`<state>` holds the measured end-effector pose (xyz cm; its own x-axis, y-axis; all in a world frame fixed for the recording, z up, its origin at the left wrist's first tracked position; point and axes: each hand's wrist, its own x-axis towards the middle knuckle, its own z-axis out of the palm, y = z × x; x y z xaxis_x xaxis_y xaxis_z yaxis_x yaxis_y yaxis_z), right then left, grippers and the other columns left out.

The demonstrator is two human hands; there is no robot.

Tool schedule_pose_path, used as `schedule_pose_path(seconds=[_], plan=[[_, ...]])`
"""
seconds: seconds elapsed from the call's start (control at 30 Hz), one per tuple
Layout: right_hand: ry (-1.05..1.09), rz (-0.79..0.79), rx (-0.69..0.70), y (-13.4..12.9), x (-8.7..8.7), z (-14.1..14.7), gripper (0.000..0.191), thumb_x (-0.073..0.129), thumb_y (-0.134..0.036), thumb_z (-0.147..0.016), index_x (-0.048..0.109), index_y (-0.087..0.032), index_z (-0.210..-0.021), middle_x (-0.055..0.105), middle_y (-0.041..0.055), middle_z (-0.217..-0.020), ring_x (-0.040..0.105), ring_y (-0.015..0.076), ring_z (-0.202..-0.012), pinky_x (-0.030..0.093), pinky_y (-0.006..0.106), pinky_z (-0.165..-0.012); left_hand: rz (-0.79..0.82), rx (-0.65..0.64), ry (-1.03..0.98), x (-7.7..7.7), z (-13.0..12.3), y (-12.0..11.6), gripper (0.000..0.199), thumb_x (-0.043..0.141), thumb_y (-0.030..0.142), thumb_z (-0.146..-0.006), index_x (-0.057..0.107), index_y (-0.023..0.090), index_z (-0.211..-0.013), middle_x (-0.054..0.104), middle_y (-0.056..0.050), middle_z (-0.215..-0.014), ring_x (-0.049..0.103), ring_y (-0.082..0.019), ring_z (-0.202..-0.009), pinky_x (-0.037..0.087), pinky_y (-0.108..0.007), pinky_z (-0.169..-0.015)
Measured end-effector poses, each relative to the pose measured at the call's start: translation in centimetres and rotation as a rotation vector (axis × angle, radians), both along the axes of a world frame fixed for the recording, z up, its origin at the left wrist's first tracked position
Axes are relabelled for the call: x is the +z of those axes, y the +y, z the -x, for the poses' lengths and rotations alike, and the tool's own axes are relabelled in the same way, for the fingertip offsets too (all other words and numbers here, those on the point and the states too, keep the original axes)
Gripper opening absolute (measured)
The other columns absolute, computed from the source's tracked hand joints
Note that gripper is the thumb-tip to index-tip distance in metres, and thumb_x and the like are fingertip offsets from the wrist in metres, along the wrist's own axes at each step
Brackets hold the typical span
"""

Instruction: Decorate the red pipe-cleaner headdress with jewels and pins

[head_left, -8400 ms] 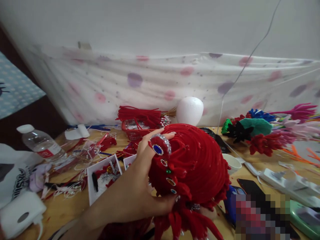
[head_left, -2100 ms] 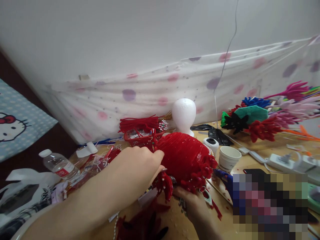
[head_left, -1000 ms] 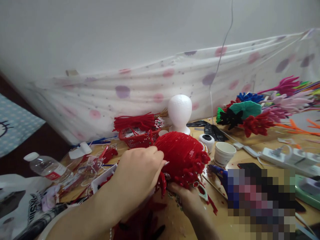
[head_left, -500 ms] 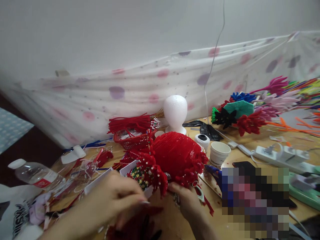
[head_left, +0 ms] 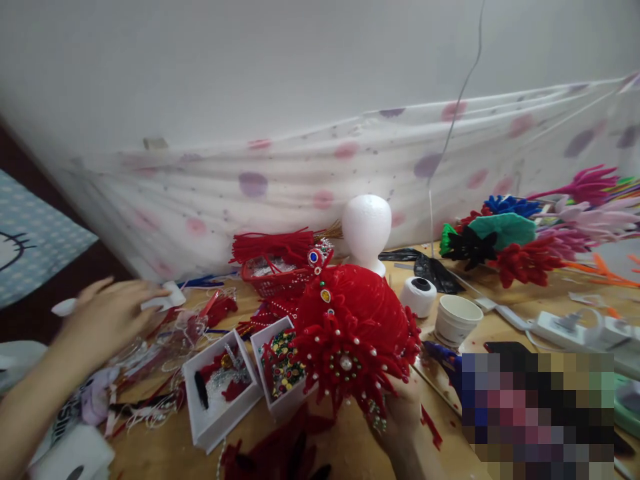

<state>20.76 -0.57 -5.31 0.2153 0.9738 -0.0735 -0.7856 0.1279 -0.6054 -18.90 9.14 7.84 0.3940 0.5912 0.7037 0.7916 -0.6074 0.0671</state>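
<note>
Because the red headpiece point(head_left: 376, 300) carries a beaded flower point(head_left: 333, 357), it's best steadied low, without squashing those petals. It sits up in front of the foam head point(head_left: 367, 230), the right hand point(head_left: 403, 408) wrapped round its lower edge. Over on the far side, the left hand point(head_left: 107, 323) has its fingers loosely spread; with that blur, I can't say whether it touches the bottle point(head_left: 64, 307).
</note>
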Motion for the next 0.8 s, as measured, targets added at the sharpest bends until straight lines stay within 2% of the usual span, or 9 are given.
schedule_pose_path(seconds=[0.1, 0.17, 0.27, 0.33, 0.37, 0.47, 0.57, 0.67, 0.8], plan=[[0.010, 0.014, 0.009, 0.0, 0.9, 0.4, 0.033, 0.075, -0.010, -0.046, 0.080, -0.024, -0.076, 0.079, 0.0025, -0.073, 0.075, 0.0311, -0.070, 0.060, 0.045, -0.075, 0.106, 0.084, 0.080, -0.5, -4.4, -0.1, 0.037, 0.052, 0.029, -0.089, 0.066, 0.025, -0.123, 0.057, -0.005, -0.142, 0.058, -0.036, -0.125, 0.050, -0.052, -0.101], [0.007, 0.022, 0.019, 0.0, 1.5, 0.7, 0.033, 0.073, -0.009, -0.045, 0.079, -0.023, -0.074, 0.079, 0.0021, -0.071, 0.075, 0.0311, -0.069, 0.060, 0.045, -0.076, 0.176, 0.040, -0.038, -0.3, -7.2, -0.2, 0.040, 0.051, 0.025, -0.090, 0.063, 0.024, -0.127, 0.053, -0.004, -0.147, 0.061, -0.030, -0.123, 0.051, -0.045, -0.102], [-0.004, 0.031, 0.028, 0.0, 2.0, 0.9, 0.032, 0.070, -0.009, -0.045, 0.079, -0.022, -0.072, 0.077, 0.0019, -0.065, 0.075, 0.0307, -0.068, 0.060, 0.045, -0.076, 0.318, 0.008, -0.210, 0.3, -10.3, -0.9, 0.026, 0.060, 0.033, -0.088, 0.072, 0.020, -0.106, 0.078, -0.002, -0.091, 0.073, -0.017, -0.073, 0.059, -0.027, -0.068], [-0.009, 0.034, 0.033, 0.1, 2.0, 0.9, 0.029, 0.069, -0.009, -0.044, 0.078, -0.021, -0.068, 0.076, 0.0016, -0.063, 0.074, 0.0302, -0.067, 0.060, 0.045, -0.076, 0.288, 0.091, -0.235, 0.6, -12.1, -2.1, 0.026, 0.053, 0.035, -0.094, 0.074, 0.022, -0.085, 0.062, 0.005, -0.047, 0.055, -0.011, -0.039, 0.044, -0.022, -0.043], [-0.012, 0.035, 0.038, 0.1, 2.1, 1.0, 0.027, 0.069, -0.009, -0.044, 0.077, -0.022, -0.066, 0.076, 0.0015, -0.063, 0.074, 0.0300, -0.067, 0.060, 0.044, -0.076, 0.216, 0.074, -0.216, 0.7, -13.0, -3.0, 0.030, 0.050, 0.033, -0.095, 0.072, 0.023, -0.078, 0.057, 0.006, -0.043, 0.051, -0.010, -0.038, 0.039, -0.022, -0.042], [-0.029, 0.037, 0.070, 0.0, 2.2, 1.1, 0.022, 0.069, -0.010, -0.044, 0.075, -0.022, -0.061, 0.075, 0.0017, -0.061, 0.074, 0.0304, -0.069, 0.060, 0.043, -0.076, -0.042, -0.109, -0.176, 0.7, -16.1, -6.2, 0.009, 0.067, 0.026, -0.087, 0.069, 0.025, -0.078, 0.066, 0.006, -0.058, 0.056, -0.010, -0.049, 0.042, -0.025, -0.053], [-0.049, 0.037, 0.128, -0.1, 2.6, 1.5, 0.019, 0.070, -0.012, -0.045, 0.075, -0.022, -0.060, 0.074, 0.0027, -0.060, 0.074, 0.0319, -0.075, 0.059, 0.044, -0.077, -0.155, -0.353, -0.065, 0.7, -19.4, -8.6, 0.014, 0.076, 0.027, -0.080, 0.070, 0.029, -0.093, 0.073, 0.001, -0.093, 0.066, -0.019, -0.089, 0.046, -0.039, -0.089], [-0.063, 0.032, 0.172, -0.3, 2.9, 1.9, 0.013, 0.073, -0.017, -0.048, 0.074, -0.022, -0.060, 0.075, 0.0036, -0.062, 0.074, 0.0326, -0.080, 0.058, 0.045, -0.079, -0.173, -0.305, -0.001, 0.5, -21.8, -9.0, 0.015, 0.072, 0.029, -0.084, 0.071, 0.034, -0.098, 0.068, -0.002, -0.120, 0.057, -0.025, -0.115, 0.034, -0.048, -0.103], [-0.097, 0.016, 0.200, -0.3, 2.6, 2.2, 0.018, 0.069, -0.020, -0.050, 0.076, -0.021, -0.067, 0.075, 0.0045, -0.065, 0.074, 0.0329, -0.079, 0.058, 0.046, -0.077, -0.196, -0.294, 0.009, -0.2, -22.9, -8.0, 0.013, 0.063, 0.019, -0.090, 0.071, 0.029, -0.093, 0.072, -0.002, -0.117, 0.057, -0.024, -0.118, 0.027, -0.048, -0.106]])
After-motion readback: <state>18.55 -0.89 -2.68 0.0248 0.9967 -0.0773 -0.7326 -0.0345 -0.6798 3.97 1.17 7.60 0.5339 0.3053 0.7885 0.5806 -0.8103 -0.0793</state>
